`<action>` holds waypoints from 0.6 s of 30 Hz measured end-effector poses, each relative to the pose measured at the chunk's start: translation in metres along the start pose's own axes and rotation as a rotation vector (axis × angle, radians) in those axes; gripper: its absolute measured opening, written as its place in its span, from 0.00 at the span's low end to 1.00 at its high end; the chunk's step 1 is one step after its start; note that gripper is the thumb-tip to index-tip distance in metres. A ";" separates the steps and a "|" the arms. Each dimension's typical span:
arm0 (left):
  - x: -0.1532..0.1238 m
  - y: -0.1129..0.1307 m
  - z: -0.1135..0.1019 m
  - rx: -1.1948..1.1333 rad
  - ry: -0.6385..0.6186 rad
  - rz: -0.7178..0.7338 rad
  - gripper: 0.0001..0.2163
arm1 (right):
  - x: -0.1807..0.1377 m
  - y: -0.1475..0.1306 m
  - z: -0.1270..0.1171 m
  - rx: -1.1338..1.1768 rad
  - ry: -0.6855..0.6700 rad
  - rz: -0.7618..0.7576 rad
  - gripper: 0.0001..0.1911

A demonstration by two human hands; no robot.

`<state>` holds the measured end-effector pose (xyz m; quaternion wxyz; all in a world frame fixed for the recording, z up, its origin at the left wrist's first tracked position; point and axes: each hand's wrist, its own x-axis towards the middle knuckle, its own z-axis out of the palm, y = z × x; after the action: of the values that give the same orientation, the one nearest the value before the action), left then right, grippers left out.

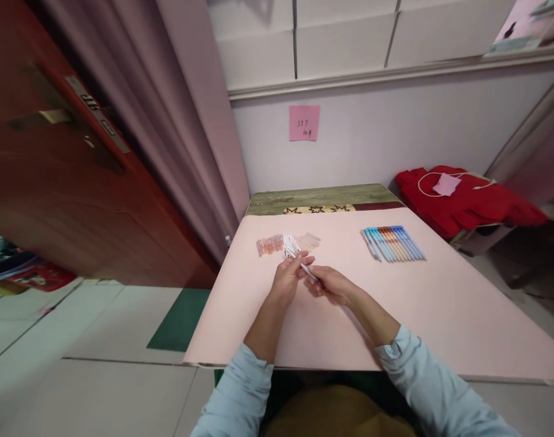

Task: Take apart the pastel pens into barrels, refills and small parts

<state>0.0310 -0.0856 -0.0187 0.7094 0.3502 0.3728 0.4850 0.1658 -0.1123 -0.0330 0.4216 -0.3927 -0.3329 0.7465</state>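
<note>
Over the middle of the pink tabletop [377, 328], my left hand [286, 280] and my right hand [331, 284] meet around a slim whitish pen [307, 271]. Left fingers pinch its upper part, while the right fingers close on the lower end. Just beyond my left hand lie small white pieces [289, 243], partly covered by the fingers. Beside them is a row of pinkish, patterned small parts [270, 244]. Pale translucent pieces [310, 241] lie to the right of these. Farther right, several pens [394, 244] in blue, brown and grey lie side by side.
A patterned green board edge [322, 197] shows at the table's back, against the wall with a pink note [304, 123]. Red cloth [463, 197] with a cord is piled at the right. A curtain [190, 121] and a brown door [99, 182] stand at the left.
</note>
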 end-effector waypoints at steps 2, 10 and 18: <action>0.008 0.006 -0.004 -0.018 -0.067 -0.008 0.19 | 0.010 -0.005 -0.006 0.048 -0.047 0.065 0.19; 0.035 0.003 -0.007 -0.100 -0.050 0.107 0.15 | 0.039 0.003 -0.009 0.108 -0.023 -0.104 0.19; 0.077 0.021 0.000 -0.096 0.033 0.094 0.16 | 0.059 -0.013 -0.008 0.075 0.084 -0.080 0.30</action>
<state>0.0412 -0.0068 -0.0154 0.6956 0.3247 0.3440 0.5407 0.1575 -0.0529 -0.0443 0.4791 -0.3941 -0.3022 0.7238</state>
